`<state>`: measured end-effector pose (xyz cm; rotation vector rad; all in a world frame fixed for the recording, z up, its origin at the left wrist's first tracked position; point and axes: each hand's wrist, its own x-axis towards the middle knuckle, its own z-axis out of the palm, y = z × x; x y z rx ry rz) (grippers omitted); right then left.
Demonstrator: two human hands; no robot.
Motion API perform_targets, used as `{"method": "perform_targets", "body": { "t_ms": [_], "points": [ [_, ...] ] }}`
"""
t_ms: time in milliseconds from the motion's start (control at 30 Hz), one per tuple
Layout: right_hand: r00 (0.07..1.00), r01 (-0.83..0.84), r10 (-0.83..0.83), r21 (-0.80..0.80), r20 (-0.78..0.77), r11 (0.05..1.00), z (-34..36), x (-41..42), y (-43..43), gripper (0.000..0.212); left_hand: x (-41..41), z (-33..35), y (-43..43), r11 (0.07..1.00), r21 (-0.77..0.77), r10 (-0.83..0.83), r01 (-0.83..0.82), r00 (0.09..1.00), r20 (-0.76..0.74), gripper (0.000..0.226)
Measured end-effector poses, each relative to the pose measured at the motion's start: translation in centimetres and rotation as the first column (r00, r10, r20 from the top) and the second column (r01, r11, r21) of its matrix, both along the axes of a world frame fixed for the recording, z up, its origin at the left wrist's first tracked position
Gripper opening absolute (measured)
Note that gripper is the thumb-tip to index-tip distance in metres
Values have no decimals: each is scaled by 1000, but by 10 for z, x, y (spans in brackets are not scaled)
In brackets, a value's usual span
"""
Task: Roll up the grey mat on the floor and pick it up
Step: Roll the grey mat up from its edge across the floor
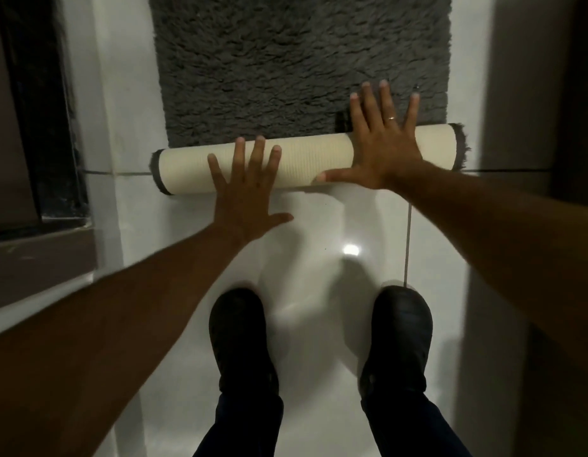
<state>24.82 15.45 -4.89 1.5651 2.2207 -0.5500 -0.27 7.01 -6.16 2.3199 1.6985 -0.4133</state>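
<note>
The grey shaggy mat [295,61] lies flat on the white tiled floor, stretching away from me. Its near end is rolled into a tube [305,159] that shows the cream ribbed backing, with grey fringe at both ends. My left hand [246,189] lies flat with spread fingers on the left-middle of the roll, the palm hanging over the near side. My right hand [381,140] presses flat on the right part of the roll, fingers spread and reaching onto the flat pile beyond. Neither hand grips anything.
My two black shoes [236,338] [398,334] stand on the glossy white floor [319,232] just behind the roll. A dark door frame [38,110] and a step run along the left. A dark wall or door [533,94] bounds the right.
</note>
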Motion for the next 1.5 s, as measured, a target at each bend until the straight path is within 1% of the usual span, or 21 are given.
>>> {"method": "perform_targets", "body": {
  "t_ms": [67, 200, 300, 400, 500, 600, 667, 700, 800, 833, 900, 1000, 1033, 1133, 1200, 1267, 1300, 1333, 1400, 1433, 1500],
  "points": [
    [998, -57, 58, 7, -27, 998, 2, 3, -8, 134, 5, -2, 20, 999, 0, 50, -50, 998, -27, 121],
    [997, -70, 71, 97, -8, 993, 2, 9, -19, 118, 11, -2, 50, 994, 76, 79, -74, 995, -68, 80],
    [995, -99, 101, 99, -12, 990, 5, 9, -14, 99, 11, 1, 43, 995, 73, 73, -72, 997, -20, 67],
    [986, -157, 159, 39, -41, 987, 11, 16, -37, 90, 8, 6, 13, 995, -47, 96, -93, 994, 46, 71],
    [984, -179, 174, -117, -48, 977, 18, 23, -86, 88, 6, 14, -28, 978, -205, 36, -29, 999, 32, 76],
    [983, -185, 180, -294, -46, 938, 19, 20, -137, 90, 0, 21, -63, 916, -398, -51, 57, 998, 26, 78],
    [984, -177, 171, -344, -47, 922, 15, 18, -155, 90, -2, 24, -80, 898, -436, -65, 63, 998, 10, 83],
    [984, -175, 169, -354, -49, 919, 13, 18, -155, 89, -2, 27, -88, 917, -394, -57, 58, 998, 16, 85],
    [981, -193, 176, -365, -80, 911, 5, 24, -133, 90, 5, 33, -115, 982, -146, -101, 119, 987, 127, 81],
    [977, -211, 188, -356, -97, 911, 4, 27, -125, 90, 7, 34, -121, 980, -129, -129, 149, 980, 151, 86],
    [975, -216, 195, -262, -107, 941, 5, 30, -118, 87, 10, 32, -117, 961, -227, -134, 159, 984, 121, 110],
    [985, -19, 20, 6, -170, 1000, 15, 27, -134, 77, 17, 19, -64, 937, -316, -150, 147, 989, 14, 129],
    [984, 19, -10, 45, -179, 999, 17, 24, -139, 81, 20, 13, -38, 938, -320, -145, 136, 989, -3, 131],
    [995, 3, -3, 2, -100, 1000, 14, 10, -135, 113, 26, 16, 33, 941, -289, -179, 175, 984, 14, 138],
    [999, 42, -42, 4, -22, 999, 8, 2, -111, 125, 25, 25, 48, 958, -109, -261, 266, 964, 54, 129],
    [995, 98, -98, 9, 13, 995, 5, 0, -81, 132, 19, 30, 39, 962, 57, -271, 266, 952, 140, 112],
    [994, 112, -112, 8, 14, 994, 4, 2, -66, 136, 15, 30, 33, 970, 53, -241, 236, 960, 143, 110],
    [994, 106, -106, 1, 9, 994, 4, 4, -54, 138, 11, 30, 28, 978, -7, -206, 208, 973, 106, 114],
    [999, 38, -38, -9, -5, 999, 6, 9, -41, 138, 5, 24, 22, 976, -113, -187, 185, 982, -13, 125],
    [1000, 0, 0, -6, -6, 1000, 7, 11, -39, 136, 4, 22, 23, 976, -121, -190, 184, 980, -49, 124],
    [999, -36, 36, 9, 0, 999, 10, 10, -43, 129, 6, 19, 29, 979, -97, -187, 181, 981, -57, 108]
  ]
}}
